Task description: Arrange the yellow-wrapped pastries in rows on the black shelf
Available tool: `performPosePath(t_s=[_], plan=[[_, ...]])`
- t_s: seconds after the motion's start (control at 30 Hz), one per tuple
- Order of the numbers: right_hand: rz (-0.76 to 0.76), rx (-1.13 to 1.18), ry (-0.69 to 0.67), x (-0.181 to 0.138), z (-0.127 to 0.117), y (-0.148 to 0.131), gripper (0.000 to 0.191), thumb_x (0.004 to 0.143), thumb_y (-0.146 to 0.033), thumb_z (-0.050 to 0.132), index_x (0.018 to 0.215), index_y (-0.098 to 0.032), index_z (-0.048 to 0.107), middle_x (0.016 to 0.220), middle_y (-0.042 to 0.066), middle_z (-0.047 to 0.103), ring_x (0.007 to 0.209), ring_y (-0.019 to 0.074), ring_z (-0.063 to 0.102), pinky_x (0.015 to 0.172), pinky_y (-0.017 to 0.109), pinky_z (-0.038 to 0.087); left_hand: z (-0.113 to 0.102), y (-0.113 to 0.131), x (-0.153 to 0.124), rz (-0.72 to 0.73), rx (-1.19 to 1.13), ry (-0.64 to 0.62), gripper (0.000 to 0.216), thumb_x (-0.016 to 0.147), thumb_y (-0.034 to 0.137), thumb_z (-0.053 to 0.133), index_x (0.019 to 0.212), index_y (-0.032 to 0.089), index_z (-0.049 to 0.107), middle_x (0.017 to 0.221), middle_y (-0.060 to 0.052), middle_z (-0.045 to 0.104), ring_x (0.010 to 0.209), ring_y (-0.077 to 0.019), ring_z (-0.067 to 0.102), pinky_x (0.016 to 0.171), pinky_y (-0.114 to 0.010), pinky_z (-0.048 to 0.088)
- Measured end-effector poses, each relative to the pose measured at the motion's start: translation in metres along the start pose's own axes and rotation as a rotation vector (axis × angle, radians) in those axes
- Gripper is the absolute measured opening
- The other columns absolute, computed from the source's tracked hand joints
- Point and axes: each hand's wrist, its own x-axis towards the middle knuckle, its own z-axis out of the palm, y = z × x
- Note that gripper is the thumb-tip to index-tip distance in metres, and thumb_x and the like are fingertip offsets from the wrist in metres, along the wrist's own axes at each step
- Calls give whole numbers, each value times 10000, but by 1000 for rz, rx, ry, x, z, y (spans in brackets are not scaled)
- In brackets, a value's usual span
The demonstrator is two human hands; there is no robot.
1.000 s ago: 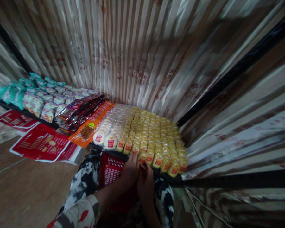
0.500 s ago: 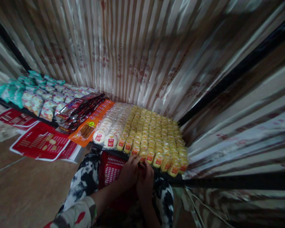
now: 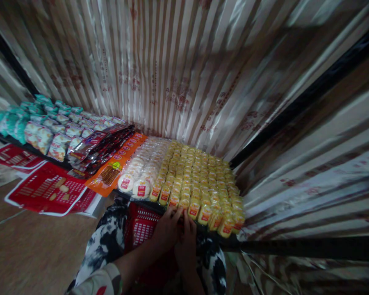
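Yellow wrapped snack cakes (image 3: 199, 176) with red labels stand in tight rows on a dark shelf. My left hand (image 3: 167, 227) and my right hand (image 3: 185, 237) are close together at the shelf's front edge. Their fingertips bend around the lower front of one yellow wrapped cake (image 3: 183, 203), left hand on its left and right hand on its right. The fingers cover its label. Both hands are dark, and the finger contact is partly hidden.
White round wrapped cakes (image 3: 142, 188), an orange packet (image 3: 106, 176), dark red packets (image 3: 98, 147) and white-and-teal bags (image 3: 60, 145) fill the shelf leftward. Below are a red basket (image 3: 144, 229) and red printed bags (image 3: 46, 188). A striped curtain (image 3: 160, 61) hangs behind.
My hands stay at the same yellow wrapped cake and sit slightly lower in view. The camera has shifted a little. Fingers have moved slightly along the cake's front.
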Motion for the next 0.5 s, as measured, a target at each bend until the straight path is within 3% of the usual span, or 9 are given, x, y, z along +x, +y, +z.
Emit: performPosePath(t_s=[0.3,0.5], plan=[[0,-22,2,-1,2,3,523,811,-181,393,1333,-205,378,1258,137,432,1165,263,445,939,454,408,8,-3,0,33,85,-16,488,792,75,395,1277,106,429,1194,-123,521,1116,-181,485,989,-317,426],[4,-16,-1,-1,3,7,519,815,-189,398,1333,-219,383,1277,124,440,1161,257,459,935,443,415,15,-10,-2,9,182,20,477,805,86,379,1277,126,429,1232,-125,511,1162,-191,470,1008,-355,417]])
